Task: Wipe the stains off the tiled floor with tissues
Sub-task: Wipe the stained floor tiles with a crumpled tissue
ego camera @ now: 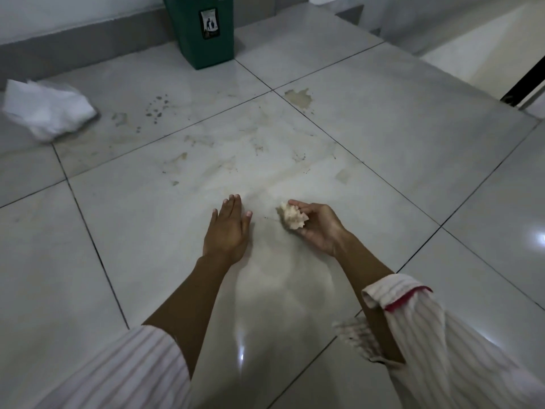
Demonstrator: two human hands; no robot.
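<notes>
Stains (299, 98) mark the pale tiled floor (383, 137): a tan puddle-shaped patch lies just past a grout crossing, dark specks (157, 109) scatter to its left, and faint brownish smears (206, 149) spread over the central tile. Nearer the person, the left hand (227, 228) lies flat on the tile, palm down, fingers straight and together, holding nothing. The right hand (317, 227) sits just beside it, palm turned up, fingers loosely curled around a crumpled tissue wad (292, 217), off-white and discoloured. Both forearms are bare, with striped white sleeves (413, 320) pushed back; the right cuff shows a red edge. A loose heap of clean white tissues (47, 109) rests on the floor at far left, well apart from both hands. A green bin (200, 39) stands against the grey skirting at the wall; its black-and-white label (210, 24) carries a figure pictogram, and any writing on it is too small to read.
</notes>
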